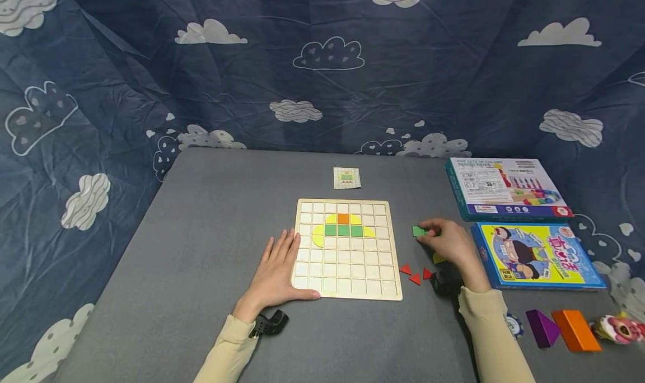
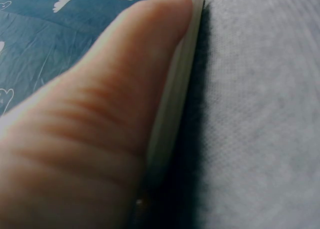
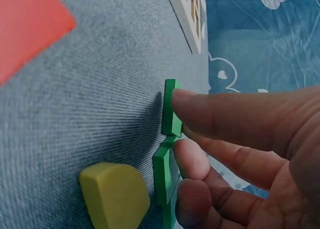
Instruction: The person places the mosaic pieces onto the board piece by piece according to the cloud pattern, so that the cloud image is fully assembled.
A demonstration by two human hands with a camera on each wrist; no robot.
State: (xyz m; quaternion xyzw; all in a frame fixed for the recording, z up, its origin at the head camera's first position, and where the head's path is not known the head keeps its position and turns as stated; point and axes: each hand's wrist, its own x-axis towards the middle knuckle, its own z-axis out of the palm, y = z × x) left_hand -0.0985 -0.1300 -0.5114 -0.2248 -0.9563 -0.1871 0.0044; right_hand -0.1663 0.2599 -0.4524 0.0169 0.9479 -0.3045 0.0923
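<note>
A wooden grid board [image 1: 345, 271] carries an orange square [image 1: 343, 219], a row of green squares [image 1: 344, 230] and several yellow quarter-round tiles [image 1: 318, 236]. My left hand [image 1: 274, 271] rests with fingers spread along the board's left edge, its thumb at the near edge. Right of the board, my right hand [image 1: 448, 243] pinches a green square tile [image 3: 171, 108] between thumb and fingers, low over the cloth. Just beside that tile are more green tiles [image 3: 162, 171], partly behind the fingertips. Near the hand lies a yellow rounded tile [image 3: 114, 194]; three red triangles [image 1: 415, 279] lie closer to the board.
Behind the board is a small pattern card [image 1: 347, 178]. Two boxed sets, a white one [image 1: 509, 187] and a blue-yellow one [image 1: 541, 254], lie at right. Nearer are a purple block [image 1: 543, 328], an orange block [image 1: 576, 330], a round chip [image 1: 514, 326] and a pink figurine [image 1: 621, 328].
</note>
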